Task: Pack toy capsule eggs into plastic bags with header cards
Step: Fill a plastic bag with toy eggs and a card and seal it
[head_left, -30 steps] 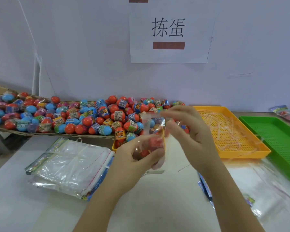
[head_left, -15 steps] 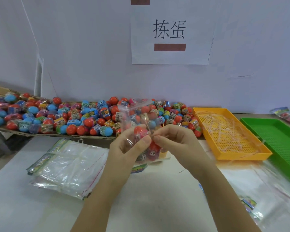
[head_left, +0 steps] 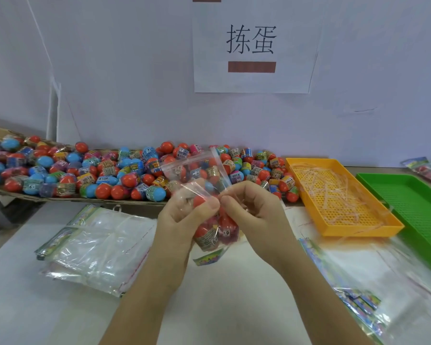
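A clear plastic bag (head_left: 214, 232) with several red capsule eggs inside hangs between my hands above the white table; its header card (head_left: 208, 257) points downward and its open flap (head_left: 199, 168) sticks up. My left hand (head_left: 182, 220) grips the bag's left side with thumb on the film. My right hand (head_left: 254, 210) pinches the bag just below the flap, fingers curled. A big heap of red and blue capsule eggs (head_left: 105, 173) lies on cardboard behind.
A stack of empty bags (head_left: 95, 247) lies at the left. An orange tray (head_left: 334, 230) holds plastic strips; a green tray (head_left: 413, 215) stands to its right. More empty bags with cards (head_left: 363, 290) lie at the right front, packed bags (head_left: 428, 170) at the far right.
The bag was turned over: its flap now stands up and the header card hangs down. Both hands dropped slightly and came together on the bag.
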`<control>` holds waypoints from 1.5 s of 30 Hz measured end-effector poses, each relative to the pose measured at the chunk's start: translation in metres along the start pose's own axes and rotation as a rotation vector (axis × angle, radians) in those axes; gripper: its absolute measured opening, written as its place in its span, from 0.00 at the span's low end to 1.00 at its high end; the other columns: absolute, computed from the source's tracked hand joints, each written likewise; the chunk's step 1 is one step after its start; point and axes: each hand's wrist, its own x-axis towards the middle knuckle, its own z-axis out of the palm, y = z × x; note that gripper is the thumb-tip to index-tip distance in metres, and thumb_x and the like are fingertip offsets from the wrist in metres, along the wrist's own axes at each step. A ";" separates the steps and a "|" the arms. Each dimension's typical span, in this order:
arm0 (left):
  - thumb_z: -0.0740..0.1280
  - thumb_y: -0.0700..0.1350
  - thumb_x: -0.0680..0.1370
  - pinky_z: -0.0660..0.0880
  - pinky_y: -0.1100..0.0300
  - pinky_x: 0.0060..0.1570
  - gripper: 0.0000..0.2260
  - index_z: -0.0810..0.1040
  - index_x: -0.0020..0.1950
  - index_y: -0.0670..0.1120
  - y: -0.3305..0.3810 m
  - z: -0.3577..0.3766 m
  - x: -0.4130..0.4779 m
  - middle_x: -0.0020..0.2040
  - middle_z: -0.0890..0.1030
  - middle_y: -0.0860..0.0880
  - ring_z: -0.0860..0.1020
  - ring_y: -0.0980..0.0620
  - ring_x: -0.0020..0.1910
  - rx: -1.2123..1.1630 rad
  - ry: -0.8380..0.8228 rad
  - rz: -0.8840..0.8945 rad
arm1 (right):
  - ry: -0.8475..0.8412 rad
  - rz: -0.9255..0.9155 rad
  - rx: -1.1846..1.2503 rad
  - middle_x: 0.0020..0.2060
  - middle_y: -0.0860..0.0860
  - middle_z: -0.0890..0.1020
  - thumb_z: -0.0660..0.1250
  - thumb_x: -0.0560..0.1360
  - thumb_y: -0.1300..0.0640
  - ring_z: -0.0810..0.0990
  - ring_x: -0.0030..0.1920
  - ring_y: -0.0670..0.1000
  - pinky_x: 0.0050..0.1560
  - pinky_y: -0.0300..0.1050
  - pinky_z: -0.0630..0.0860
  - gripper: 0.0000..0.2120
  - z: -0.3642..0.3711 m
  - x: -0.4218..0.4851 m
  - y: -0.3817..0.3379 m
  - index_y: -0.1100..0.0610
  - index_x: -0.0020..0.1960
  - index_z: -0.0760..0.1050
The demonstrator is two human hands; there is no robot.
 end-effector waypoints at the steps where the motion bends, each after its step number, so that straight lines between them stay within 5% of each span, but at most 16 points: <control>1: 0.75 0.53 0.59 0.80 0.59 0.36 0.27 0.82 0.55 0.45 0.000 0.000 0.000 0.46 0.86 0.45 0.85 0.48 0.44 0.006 -0.002 -0.021 | 0.010 -0.013 0.004 0.32 0.43 0.81 0.67 0.76 0.63 0.78 0.34 0.44 0.35 0.37 0.77 0.10 0.000 0.001 0.001 0.49 0.41 0.78; 4: 0.74 0.51 0.59 0.81 0.56 0.36 0.22 0.83 0.51 0.44 0.001 -0.003 0.001 0.46 0.86 0.44 0.85 0.47 0.43 -0.044 0.093 -0.029 | 0.016 0.036 0.133 0.34 0.45 0.82 0.67 0.77 0.58 0.79 0.34 0.44 0.34 0.37 0.76 0.03 -0.003 0.003 -0.003 0.52 0.46 0.79; 8: 0.74 0.48 0.61 0.80 0.57 0.33 0.10 0.85 0.40 0.48 0.007 -0.012 0.005 0.41 0.86 0.47 0.85 0.50 0.39 -0.136 0.227 0.026 | 0.228 0.255 0.180 0.37 0.46 0.81 0.64 0.78 0.54 0.78 0.38 0.46 0.33 0.41 0.77 0.06 -0.016 0.010 0.010 0.48 0.50 0.79; 10: 0.73 0.44 0.66 0.79 0.60 0.30 0.02 0.85 0.35 0.50 0.009 -0.017 0.008 0.37 0.86 0.49 0.84 0.53 0.35 -0.140 0.280 0.039 | 0.255 0.377 0.046 0.41 0.45 0.81 0.63 0.78 0.56 0.78 0.42 0.46 0.36 0.40 0.76 0.08 -0.020 0.012 0.022 0.44 0.48 0.78; 12: 0.71 0.41 0.73 0.79 0.60 0.30 0.09 0.85 0.34 0.51 0.008 -0.022 0.011 0.36 0.85 0.49 0.84 0.53 0.35 -0.105 0.338 0.045 | 0.208 0.399 -0.153 0.46 0.45 0.79 0.64 0.77 0.55 0.76 0.46 0.44 0.41 0.38 0.73 0.08 -0.020 0.013 0.035 0.41 0.48 0.76; 17: 0.71 0.39 0.74 0.78 0.61 0.29 0.10 0.85 0.34 0.50 0.004 -0.021 0.013 0.36 0.85 0.49 0.84 0.52 0.34 -0.050 0.335 0.037 | 0.034 0.402 -0.711 0.62 0.50 0.71 0.60 0.78 0.43 0.66 0.64 0.52 0.62 0.51 0.64 0.17 -0.003 0.013 0.060 0.43 0.65 0.73; 20: 0.73 0.42 0.67 0.78 0.61 0.28 0.05 0.84 0.32 0.49 0.004 -0.015 0.011 0.33 0.84 0.47 0.83 0.52 0.31 -0.077 0.283 -0.022 | -0.037 0.472 -0.881 0.66 0.51 0.69 0.55 0.78 0.38 0.62 0.67 0.54 0.64 0.53 0.60 0.19 0.006 0.014 0.067 0.45 0.62 0.75; 24: 0.74 0.44 0.67 0.78 0.60 0.28 0.02 0.83 0.35 0.46 0.000 -0.014 0.012 0.36 0.85 0.44 0.84 0.50 0.32 -0.085 0.255 -0.084 | 0.035 0.554 -0.678 0.66 0.48 0.71 0.60 0.74 0.34 0.65 0.67 0.54 0.65 0.54 0.56 0.13 0.009 0.016 0.068 0.38 0.50 0.78; 27: 0.74 0.49 0.62 0.79 0.58 0.29 0.09 0.84 0.38 0.47 -0.002 -0.015 0.013 0.39 0.86 0.44 0.85 0.48 0.36 -0.055 0.232 -0.102 | 0.237 0.473 -0.438 0.60 0.44 0.77 0.66 0.70 0.38 0.70 0.63 0.49 0.65 0.55 0.61 0.04 0.011 0.016 0.066 0.36 0.39 0.75; 30: 0.74 0.50 0.62 0.79 0.59 0.29 0.09 0.85 0.39 0.49 -0.002 -0.015 0.012 0.40 0.86 0.47 0.85 0.50 0.37 -0.016 0.194 -0.129 | 0.503 0.310 -0.069 0.49 0.43 0.81 0.71 0.71 0.49 0.76 0.53 0.42 0.57 0.48 0.73 0.03 0.004 0.016 0.055 0.42 0.45 0.79; 35: 0.73 0.55 0.62 0.80 0.64 0.35 0.15 0.82 0.47 0.52 -0.008 -0.013 0.009 0.42 0.86 0.54 0.85 0.54 0.44 0.261 0.119 -0.045 | 0.501 -0.013 0.265 0.40 0.42 0.84 0.72 0.67 0.54 0.82 0.43 0.40 0.42 0.31 0.75 0.12 -0.021 0.014 0.019 0.49 0.50 0.80; 41: 0.74 0.59 0.67 0.78 0.70 0.38 0.12 0.78 0.46 0.58 -0.016 -0.003 0.001 0.42 0.82 0.64 0.80 0.65 0.44 0.682 0.105 0.125 | 0.342 -0.199 0.039 0.39 0.42 0.82 0.67 0.70 0.47 0.80 0.42 0.44 0.44 0.38 0.75 0.06 -0.020 0.005 -0.005 0.45 0.47 0.78; 45: 0.69 0.65 0.60 0.83 0.59 0.44 0.24 0.80 0.53 0.57 -0.014 0.005 -0.004 0.44 0.83 0.61 0.81 0.58 0.47 0.682 0.102 0.144 | 0.331 -0.140 -0.341 0.47 0.46 0.81 0.71 0.72 0.44 0.76 0.55 0.48 0.59 0.54 0.70 0.08 -0.019 0.005 -0.006 0.48 0.46 0.80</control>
